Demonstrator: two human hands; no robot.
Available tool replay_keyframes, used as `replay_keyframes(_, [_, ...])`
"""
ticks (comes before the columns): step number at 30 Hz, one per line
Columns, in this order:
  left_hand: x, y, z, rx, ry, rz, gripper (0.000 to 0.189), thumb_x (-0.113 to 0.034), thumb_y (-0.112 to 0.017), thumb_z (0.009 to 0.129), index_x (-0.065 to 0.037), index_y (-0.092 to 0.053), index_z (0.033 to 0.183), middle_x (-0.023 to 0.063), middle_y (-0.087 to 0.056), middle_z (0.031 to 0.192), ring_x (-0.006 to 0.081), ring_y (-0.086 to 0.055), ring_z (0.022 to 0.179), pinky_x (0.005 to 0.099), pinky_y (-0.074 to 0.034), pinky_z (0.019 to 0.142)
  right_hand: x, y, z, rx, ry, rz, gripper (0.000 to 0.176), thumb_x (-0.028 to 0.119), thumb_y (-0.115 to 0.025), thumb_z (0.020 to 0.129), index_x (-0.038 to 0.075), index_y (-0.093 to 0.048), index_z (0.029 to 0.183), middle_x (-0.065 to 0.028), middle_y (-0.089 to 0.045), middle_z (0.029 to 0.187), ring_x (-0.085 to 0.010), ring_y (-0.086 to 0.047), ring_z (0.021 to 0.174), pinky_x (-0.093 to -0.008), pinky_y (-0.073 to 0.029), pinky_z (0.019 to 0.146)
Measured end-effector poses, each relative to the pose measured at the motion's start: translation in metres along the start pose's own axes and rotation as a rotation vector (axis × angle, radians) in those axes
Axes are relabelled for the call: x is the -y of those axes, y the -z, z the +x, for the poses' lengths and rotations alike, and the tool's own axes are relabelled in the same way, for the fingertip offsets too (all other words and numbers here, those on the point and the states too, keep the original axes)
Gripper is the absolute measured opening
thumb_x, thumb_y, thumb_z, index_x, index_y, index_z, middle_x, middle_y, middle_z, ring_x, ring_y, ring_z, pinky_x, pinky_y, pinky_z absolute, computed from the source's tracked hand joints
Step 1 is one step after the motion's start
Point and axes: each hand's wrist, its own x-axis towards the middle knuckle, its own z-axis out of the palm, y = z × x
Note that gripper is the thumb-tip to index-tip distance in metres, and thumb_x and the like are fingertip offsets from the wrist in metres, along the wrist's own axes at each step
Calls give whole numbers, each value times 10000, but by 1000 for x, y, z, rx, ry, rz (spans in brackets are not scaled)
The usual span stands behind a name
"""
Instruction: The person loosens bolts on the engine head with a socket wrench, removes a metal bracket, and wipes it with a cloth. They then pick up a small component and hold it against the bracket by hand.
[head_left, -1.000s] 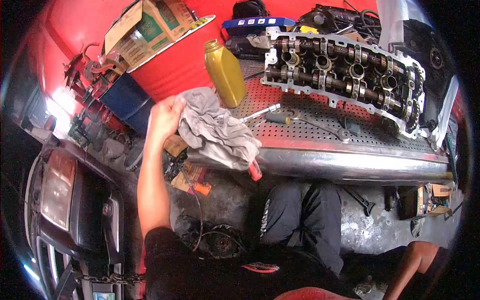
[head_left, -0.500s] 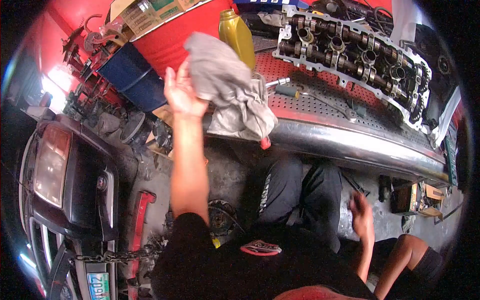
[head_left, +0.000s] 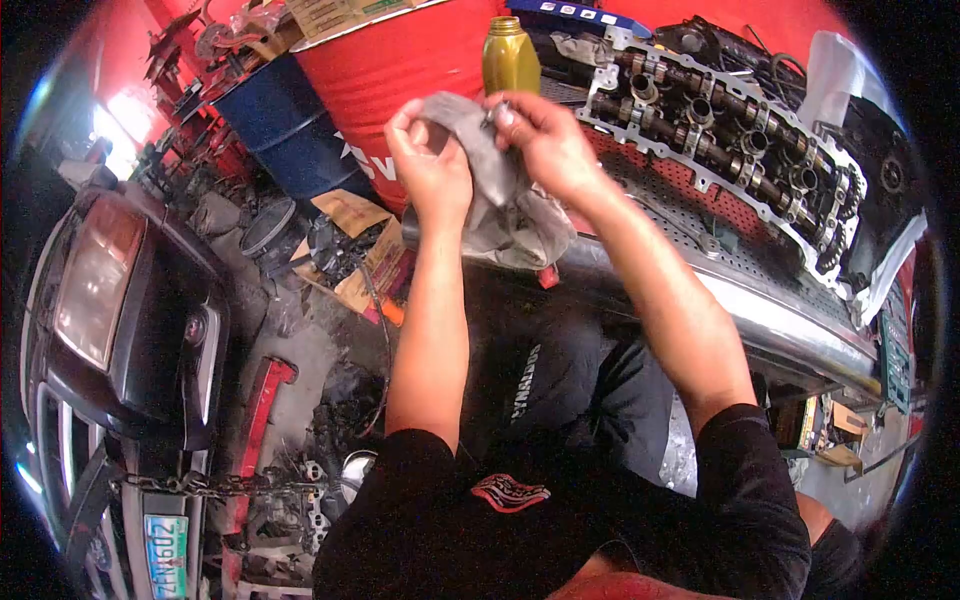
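Grey rag [head_left: 510, 215] bunched between both hands, over the worktop [head_left: 770, 305] edge.
I see the left hand [head_left: 432, 165] grip pinching its left fold; right hand [head_left: 545, 140] grip pinching the top; it hangs below both.

The person wears a black short-sleeved shirt [head_left: 400, 520], red chest emblem [head_left: 511, 493], and apparently lettered dark trousers [head_left: 600, 385].

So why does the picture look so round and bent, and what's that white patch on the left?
Head view: a fisheye lens curves the bench edge and blackens the corners; the white patch is overexposed light, its detail lost; the left hand and right hand on the grey rag look fairly sharp.
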Motion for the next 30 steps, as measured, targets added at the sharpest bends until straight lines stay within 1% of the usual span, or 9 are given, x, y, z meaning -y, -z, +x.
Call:
replay_keyframes(9, [10,27,29,-127,116,285,542,-216,-668,930,37,-380,1313,188,-604,1112,223,-580,1023,351,-454,911,7,14,35,41,342,-349,279,208,-597,938,34,-642,1150,-156,-683,881,-229,-668,823,-363,-518,780])
replay_keyframes(10, [2,25,32,-98,129,362,536,-218,-651,938,39,-378,1321,201,-611,1118,229,-585,1026,357,-455,916,34,6,0,200,167,-381,261,150,-559,984,22,-600,1209,-21,-605,871,-102,-552,813,-288,-486,787])
replay_keyframes(13, [-17,20,36,-5,218,383,533,-194,-607,949,34,-363,1364,233,-597,1194,250,-591,1068,372,-460,938,-20,-5,-31,153,511,-713,237,124,-573,954,56,-624,1175,-142,-630,1024,-226,-603,944,-370,-483,852])
replay_keyframes(16, [-19,18,46,110,312,206,579,-168,-635,930,-1,-343,1402,190,-602,1196,233,-608,1037,388,-510,868,-31,-4,-41,184,497,-998,240,124,-582,939,63,-633,1165,-196,-613,1083,-292,-591,1001,-394,-465,871])
replay_keyframes(20, [-5,36,56,296,400,420,501,-118,-665,902,19,-440,1328,193,-641,1153,212,-634,979,329,-534,813,-8,10,-2,59,213,-572,252,175,-567,974,59,-635,1187,-68,-631,951,-175,-570,881,-305,-454,808])
replay_keyframes(23, [-30,45,29,115,111,633,350,-80,-663,899,28,-536,1207,161,-681,1051,191,-656,921,295,-527,808,12,30,49,-4,143,-234,296,224,-538,1011,29,-623,1216,40,-580,844,-70,-511,811,-227,-428,771])
replay_keyframes(27, [-46,12,-24,355,-275,462,163,-25,-590,896,27,-603,1050,120,-697,908,201,-680,872,323,-531,795,29,21,79,144,75,139,360,302,-744,859,89,-658,1137,-144,-701,1122,-311,-671,1034,-355,-521,854])
replay_keyframes(29, [-23,3,-27,311,-176,767,231,-41,-576,879,36,-590,1096,173,-680,930,275,-681,903,346,-516,845,53,3,59,192,243,-35,283,221,-629,937,28,-646,1143,-58,-656,925,-170,-602,854,-312,-504,802])
replay_keyframes(30, [-19,4,-15,333,224,684,357,-91,-601,866,35,-545,1195,245,-638,1026,322,-649,987,367,-482,916,65,-4,44,212,331,-120,259,181,-571,977,-2,-640,1146,-15,-634,827,-99,-567,764,-291,-496,776])
